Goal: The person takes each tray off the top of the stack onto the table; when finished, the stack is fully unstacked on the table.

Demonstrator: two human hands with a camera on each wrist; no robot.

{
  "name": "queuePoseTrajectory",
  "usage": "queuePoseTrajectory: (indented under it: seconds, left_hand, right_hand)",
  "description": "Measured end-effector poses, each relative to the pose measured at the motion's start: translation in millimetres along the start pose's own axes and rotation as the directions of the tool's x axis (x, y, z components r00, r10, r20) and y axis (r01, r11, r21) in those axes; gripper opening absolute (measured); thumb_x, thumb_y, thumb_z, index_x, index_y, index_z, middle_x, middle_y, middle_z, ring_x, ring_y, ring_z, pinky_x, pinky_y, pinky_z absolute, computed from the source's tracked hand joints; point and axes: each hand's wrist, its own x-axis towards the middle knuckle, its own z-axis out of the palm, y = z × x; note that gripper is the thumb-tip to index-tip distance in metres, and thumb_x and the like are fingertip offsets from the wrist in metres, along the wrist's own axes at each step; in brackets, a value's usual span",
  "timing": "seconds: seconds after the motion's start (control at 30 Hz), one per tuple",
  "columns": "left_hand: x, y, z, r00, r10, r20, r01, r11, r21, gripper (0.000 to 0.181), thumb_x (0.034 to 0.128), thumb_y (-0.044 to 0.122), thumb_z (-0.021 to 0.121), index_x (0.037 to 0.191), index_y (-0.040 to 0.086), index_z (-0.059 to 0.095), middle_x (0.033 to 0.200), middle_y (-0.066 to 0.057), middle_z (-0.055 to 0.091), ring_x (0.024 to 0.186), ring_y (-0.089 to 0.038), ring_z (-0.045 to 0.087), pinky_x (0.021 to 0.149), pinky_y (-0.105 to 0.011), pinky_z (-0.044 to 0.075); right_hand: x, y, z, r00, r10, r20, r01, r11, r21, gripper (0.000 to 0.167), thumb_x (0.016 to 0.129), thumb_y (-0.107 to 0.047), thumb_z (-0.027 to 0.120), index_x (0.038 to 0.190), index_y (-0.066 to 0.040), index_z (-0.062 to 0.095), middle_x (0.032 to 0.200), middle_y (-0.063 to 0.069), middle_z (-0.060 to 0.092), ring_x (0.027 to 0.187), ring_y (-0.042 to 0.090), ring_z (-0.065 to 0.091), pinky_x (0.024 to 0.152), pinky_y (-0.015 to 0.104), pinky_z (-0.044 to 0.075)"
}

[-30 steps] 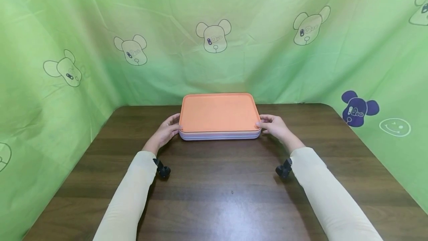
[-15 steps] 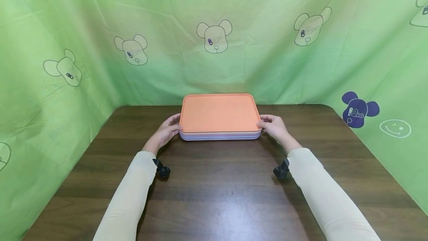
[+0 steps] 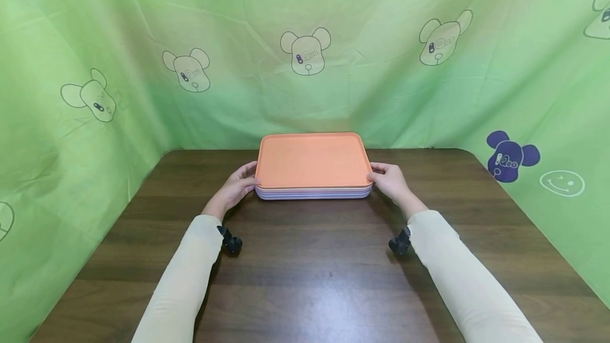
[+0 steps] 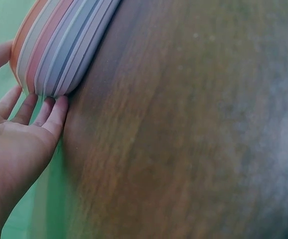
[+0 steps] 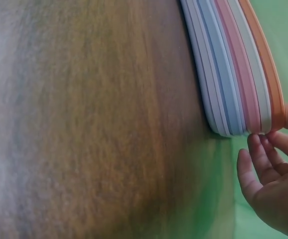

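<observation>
A stack of rectangular trays (image 3: 314, 193) lies flat at the far middle of the table, an orange tray (image 3: 312, 160) on top. White, pink and bluish trays (image 4: 59, 55) show beneath it at the edge. My left hand (image 3: 236, 187) holds the orange tray's near left corner, thumb at the rim, the other fingertips against the stack's side. At the near right corner, my right hand (image 3: 392, 180) pinches the orange tray with thumb on the rim and fingers below. In the right wrist view its little finger (image 5: 246, 167) stands off the stack.
The brown wooden table (image 3: 305, 269) reaches back to a green curtain (image 3: 305, 105) printed with bear heads, close behind the stack. Black wrist cameras sit on the left wrist (image 3: 231, 241) and the right wrist (image 3: 400, 241).
The right wrist and forearm have shifted slightly inward, to the left. The trays and the left hand stay almost where they were.
</observation>
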Motion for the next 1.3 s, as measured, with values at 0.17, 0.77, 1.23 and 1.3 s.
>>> queuePoseTrajectory:
  seconds: [0.17, 0.77, 1.23, 1.3]
  left_hand:
    - [1.2, -0.7, -0.3, 1.0, -0.006, 0.001, 0.006, 1.0, -0.002, 0.069, 0.0929, -0.01, 0.053, 0.154, 0.007, 0.026, 0.157, -0.013, 0.022, 0.133, -0.028, 0.038, 0.107, -0.035, 0.036]
    - [1.3, -1.3, -2.6, 1.0, -0.001, 0.019, 0.001, 1.0, -0.006, 0.066, 0.0948, -0.009, 0.052, 0.154, 0.006, 0.025, 0.157, -0.014, 0.021, 0.132, -0.027, 0.039, 0.107, -0.034, 0.037]
    - [-0.6, 2.0, -7.8, 0.995, 0.009, 0.099, -0.012, 0.999, 0.036, 0.07, 0.0932, -0.015, 0.048, 0.154, 0.003, 0.018, 0.159, -0.015, 0.014, 0.141, -0.034, 0.024, 0.106, -0.035, 0.038]
    - [0.3, 2.1, -8.8, 0.994, 0.004, 0.105, -0.01, 0.999, 0.05, 0.07, 0.0932, -0.014, 0.049, 0.154, 0.003, 0.019, 0.159, -0.015, 0.015, 0.141, -0.034, 0.025, 0.106, -0.036, 0.037]
  right_hand:
    - [0.3, -4, 0, 1.0, 0.006, -0.03, -0.008, 0.998, -0.058, 0.044, 0.087, 0.001, 0.056, 0.129, 0.013, 0.054, 0.122, 0.028, 0.06, 0.108, 0.027, 0.056, 0.081, 0.019, 0.045]
    - [4.2, -14, -10, 0.991, 0.133, 0.029, -0.136, 0.968, 0.211, 0.046, 0.088, 0.005, 0.054, 0.132, 0.015, 0.049, 0.113, 0.03, 0.06, 0.065, 0.003, 0.062, 0.066, 0.021, 0.055]
    - [2.7, -16, -23, 0.965, 0.214, 0.152, -0.261, 0.844, 0.469, 0.054, 0.093, 0.009, 0.054, 0.142, 0.015, 0.033, 0.076, -0.003, 0.066, 0.068, 0.008, 0.067, 0.071, 0.024, 0.056]
    - [1.8, -17, -25, 0.963, 0.22, 0.158, -0.271, 0.817, 0.509, 0.055, 0.094, 0.008, 0.054, 0.143, 0.014, 0.032, 0.076, -0.002, 0.067, 0.068, 0.009, 0.067, 0.069, 0.024, 0.057]
